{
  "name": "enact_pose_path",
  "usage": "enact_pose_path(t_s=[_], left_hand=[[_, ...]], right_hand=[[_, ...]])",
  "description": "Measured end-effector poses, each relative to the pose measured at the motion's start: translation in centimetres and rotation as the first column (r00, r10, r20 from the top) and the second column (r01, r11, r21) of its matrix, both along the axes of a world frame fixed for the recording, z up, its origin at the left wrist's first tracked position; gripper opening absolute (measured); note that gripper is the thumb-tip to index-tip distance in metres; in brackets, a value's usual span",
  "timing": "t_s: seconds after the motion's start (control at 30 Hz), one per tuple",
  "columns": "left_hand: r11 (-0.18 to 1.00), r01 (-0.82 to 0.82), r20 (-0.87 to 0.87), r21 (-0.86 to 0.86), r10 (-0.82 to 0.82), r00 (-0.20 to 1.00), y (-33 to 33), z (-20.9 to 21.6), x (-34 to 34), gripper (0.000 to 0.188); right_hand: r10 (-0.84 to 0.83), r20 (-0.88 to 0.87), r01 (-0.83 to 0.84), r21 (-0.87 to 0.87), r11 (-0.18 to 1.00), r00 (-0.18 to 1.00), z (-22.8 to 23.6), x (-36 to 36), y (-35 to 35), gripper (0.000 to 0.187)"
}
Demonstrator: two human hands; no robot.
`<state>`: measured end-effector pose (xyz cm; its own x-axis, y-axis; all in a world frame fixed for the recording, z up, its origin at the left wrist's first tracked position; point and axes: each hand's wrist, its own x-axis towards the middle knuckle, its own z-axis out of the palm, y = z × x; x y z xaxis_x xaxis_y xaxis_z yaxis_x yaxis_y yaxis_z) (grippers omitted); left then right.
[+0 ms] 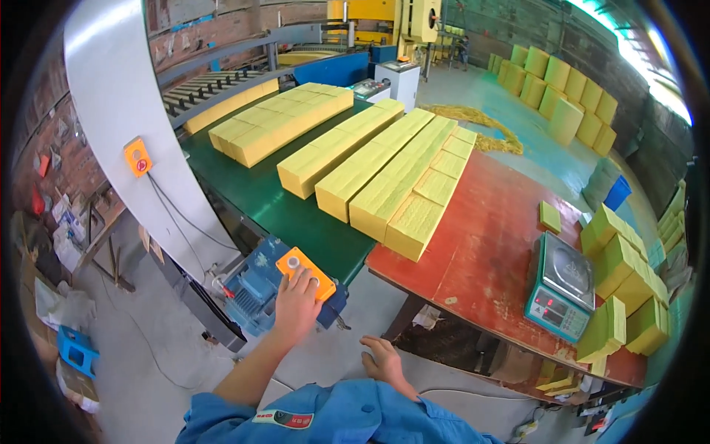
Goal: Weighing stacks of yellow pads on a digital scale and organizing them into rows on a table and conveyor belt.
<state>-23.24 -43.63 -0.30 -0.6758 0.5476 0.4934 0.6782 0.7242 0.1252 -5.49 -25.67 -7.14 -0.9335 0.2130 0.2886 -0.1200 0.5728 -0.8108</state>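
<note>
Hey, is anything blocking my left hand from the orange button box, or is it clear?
Nothing visible blocks it. Your left hand is already at the orange button box, its fingers lying over the face. The blue motor is to the left in the view, not between them.

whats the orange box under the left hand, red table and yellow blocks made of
Orange box: probably smooth plastic, by its even, moulded-looking colour. Red table: perhaps painted wood or metal, its coating scuffed. Yellow blocks: likely stacked matte paper, with fine grain lines.
</note>
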Motion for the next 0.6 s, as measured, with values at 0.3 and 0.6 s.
enact_pose_path(t_s=[0.3, 0.6], left_hand=[[0.994, -0.11, -0.062, -0.025, 0.109, 0.992, 1.1, -0.9, 1.1, 0.041], [0.968, -0.171, 0.08, -0.184, 0.189, 0.979, 1.1, -1.0, 1.3, 0.044]], right_hand=[[-0.008, -0.022, 0.008, 0.019, 1.0, 1.0, 1.0, 8.3, 2.7, 0.031], [-0.124, 0.126, 0.131, -0.047, 0.99, 0.984, -1.5, 21.2, 5.1, 0.027]])
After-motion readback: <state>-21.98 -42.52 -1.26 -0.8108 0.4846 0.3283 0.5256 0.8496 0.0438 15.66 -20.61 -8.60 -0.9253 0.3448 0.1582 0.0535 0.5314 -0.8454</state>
